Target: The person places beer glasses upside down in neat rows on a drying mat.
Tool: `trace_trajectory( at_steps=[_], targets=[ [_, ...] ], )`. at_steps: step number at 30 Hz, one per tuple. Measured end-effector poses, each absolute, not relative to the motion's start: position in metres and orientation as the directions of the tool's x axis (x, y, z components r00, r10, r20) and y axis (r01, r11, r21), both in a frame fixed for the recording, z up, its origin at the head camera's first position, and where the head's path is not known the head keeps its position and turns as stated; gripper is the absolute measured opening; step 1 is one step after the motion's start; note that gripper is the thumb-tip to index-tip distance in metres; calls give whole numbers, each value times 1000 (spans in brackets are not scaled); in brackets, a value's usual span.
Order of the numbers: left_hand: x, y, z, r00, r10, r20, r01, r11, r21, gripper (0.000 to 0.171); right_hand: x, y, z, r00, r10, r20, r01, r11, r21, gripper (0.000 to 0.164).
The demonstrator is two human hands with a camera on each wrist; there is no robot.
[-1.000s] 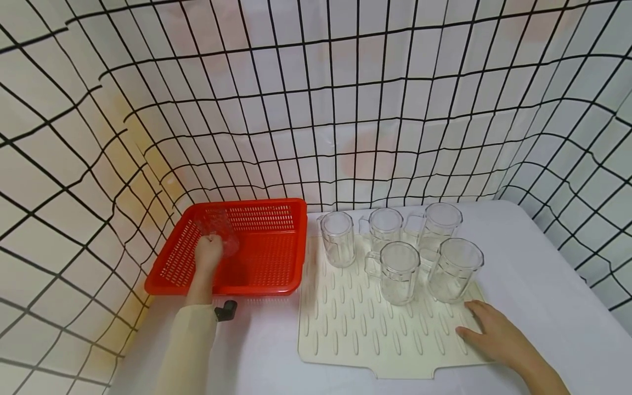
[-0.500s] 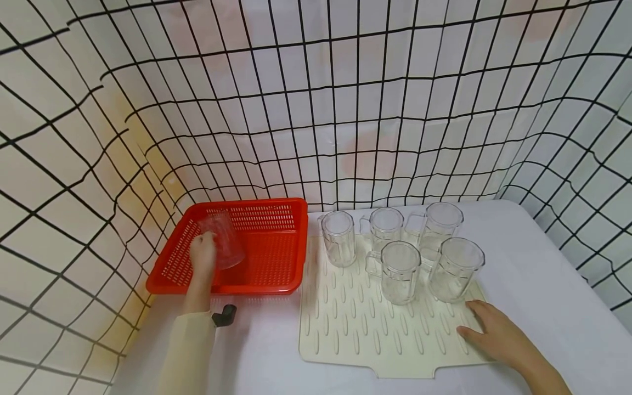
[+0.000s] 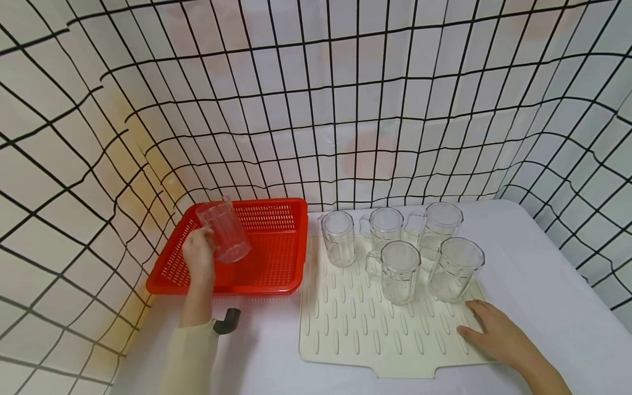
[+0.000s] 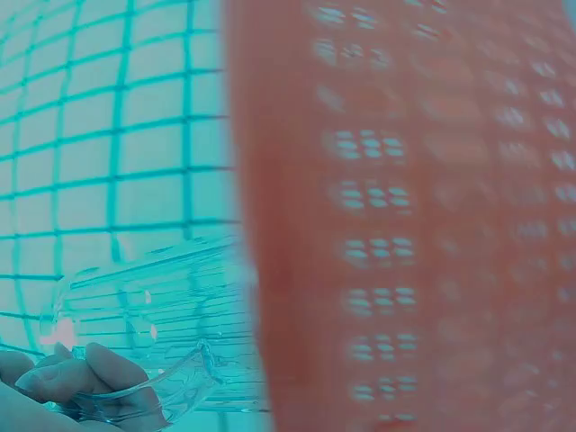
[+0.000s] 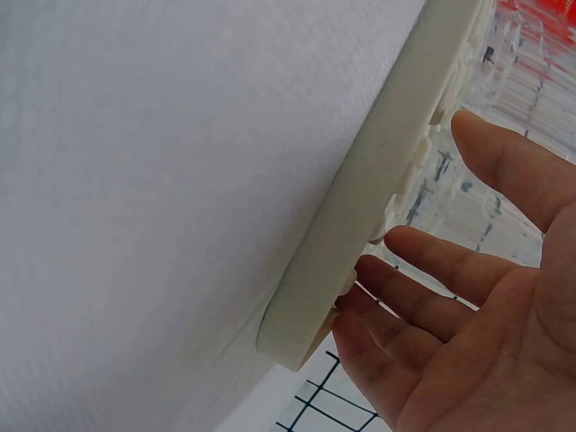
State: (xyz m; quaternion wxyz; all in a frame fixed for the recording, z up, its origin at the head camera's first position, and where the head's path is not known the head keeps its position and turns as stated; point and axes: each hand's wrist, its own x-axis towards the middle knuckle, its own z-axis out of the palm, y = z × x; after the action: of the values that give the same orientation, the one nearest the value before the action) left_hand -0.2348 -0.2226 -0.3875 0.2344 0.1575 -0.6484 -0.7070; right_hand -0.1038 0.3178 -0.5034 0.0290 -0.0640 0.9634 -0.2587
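Note:
My left hand point(image 3: 198, 253) grips a clear glass mug point(image 3: 227, 233) by its handle, over the red perforated basket point(image 3: 266, 288) at the left. The mug leans, its mouth up toward the back left. In the left wrist view, curled fingers point(image 4: 108, 378) wrap the mug's handle point(image 4: 184, 382). My right hand point(image 3: 496, 334) lies at the right edge of a cream draining mat point(image 3: 355, 340), its fingers relaxed and spread. Seen from the right wrist, the fingertips point(image 5: 396, 238) meet the mat's edge point(image 5: 360, 198).
Several clear glass mugs stand upright on the mat, including a front mug point(image 3: 400, 280) and a right-hand one point(image 3: 454, 274) near my right hand. A black wire-grid pattern point(image 3: 355, 109) covers the white walls behind and at the sides of the white table point(image 3: 266, 351).
My left hand has drawn back a little and lifted the mug higher in the basket, bringing it more into sight and tilting it. The right hand and the standing mugs have stayed put.

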Motion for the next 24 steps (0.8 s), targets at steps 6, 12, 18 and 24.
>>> trace_trajectory(
  at_steps=[6, 12, 18, 24],
  targets=[
    [-223, -207, -370, -856, -497, 143, 209, -78, 975, 29, -104, 318, -503, -990, -137, -22, -107, 857, -504, 69],
    [-212, -192, -355, -869, -453, 198, 260, -79, 962, 29, -104, 319, -506, -990, -139, -16, -112, 855, -506, 68],
    [-203, -180, -346, -877, -410, 252, 320, -106, 941, 29, -105, 320, -507, -990, -141, -21, -111, 856, -505, 69],
    [-194, -167, -338, -893, -325, 312, 371, -138, 918, 27, -105, 319, -505, -990, -137, -30, -103, 857, -505, 70]
  ],
)
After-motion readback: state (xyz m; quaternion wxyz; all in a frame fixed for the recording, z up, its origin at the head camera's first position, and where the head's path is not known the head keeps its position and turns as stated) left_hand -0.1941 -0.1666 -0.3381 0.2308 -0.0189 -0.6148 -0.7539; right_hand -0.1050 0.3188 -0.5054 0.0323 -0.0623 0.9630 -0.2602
